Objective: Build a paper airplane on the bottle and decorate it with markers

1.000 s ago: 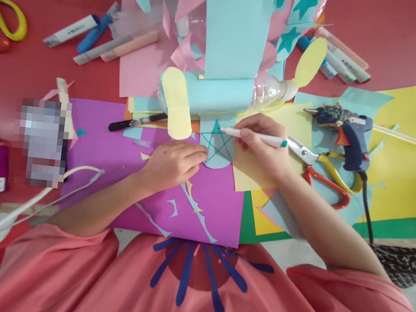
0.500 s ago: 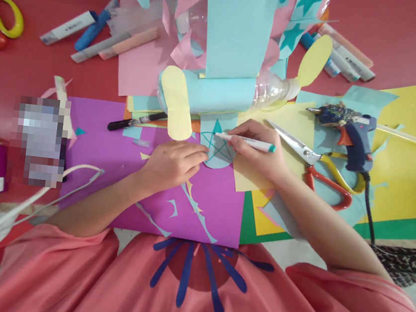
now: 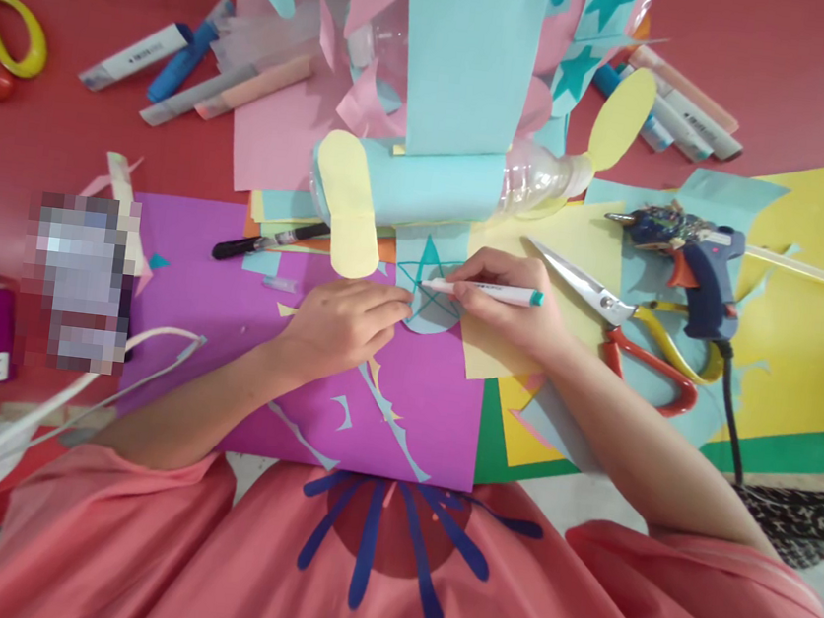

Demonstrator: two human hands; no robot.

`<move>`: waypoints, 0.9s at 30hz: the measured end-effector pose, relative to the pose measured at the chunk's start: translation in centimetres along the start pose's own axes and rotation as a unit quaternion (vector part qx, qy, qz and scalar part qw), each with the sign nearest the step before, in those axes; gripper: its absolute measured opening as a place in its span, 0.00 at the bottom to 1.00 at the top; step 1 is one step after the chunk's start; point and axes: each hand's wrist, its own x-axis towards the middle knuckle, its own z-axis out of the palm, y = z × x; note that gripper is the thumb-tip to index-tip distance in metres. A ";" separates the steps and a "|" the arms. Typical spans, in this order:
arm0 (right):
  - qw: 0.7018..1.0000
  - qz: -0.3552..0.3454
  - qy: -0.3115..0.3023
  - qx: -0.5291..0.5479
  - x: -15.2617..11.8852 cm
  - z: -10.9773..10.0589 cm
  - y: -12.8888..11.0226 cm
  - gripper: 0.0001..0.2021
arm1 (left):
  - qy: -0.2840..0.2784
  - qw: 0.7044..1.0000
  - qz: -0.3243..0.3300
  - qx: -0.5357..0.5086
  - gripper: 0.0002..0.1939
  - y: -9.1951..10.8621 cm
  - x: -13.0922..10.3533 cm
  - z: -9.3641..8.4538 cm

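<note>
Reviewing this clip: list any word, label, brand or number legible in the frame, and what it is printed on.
None can be read.
Pen in the right hand: dark print on the barrel, too small.
White marker at top left: dark print, blurred.
Markers at top right: dark print, blurred.
Pixelated patch by the purple paper: illegible.

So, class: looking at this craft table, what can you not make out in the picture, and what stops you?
- Head view: the object left of the purple sheet is blurred into blocks.
- The star on the blue paper: part lies under the right hand and marker.
- The yellow-handled scissors at far left are cut by the frame edge.
- Print on the marker is too small.
</note>
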 end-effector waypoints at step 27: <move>0.997 0.007 0.071 0.011 0.3 0.3 0.0 0.04 | -0.019 1.000 -0.010 -0.003 0.16 0.0 0.1 -0.1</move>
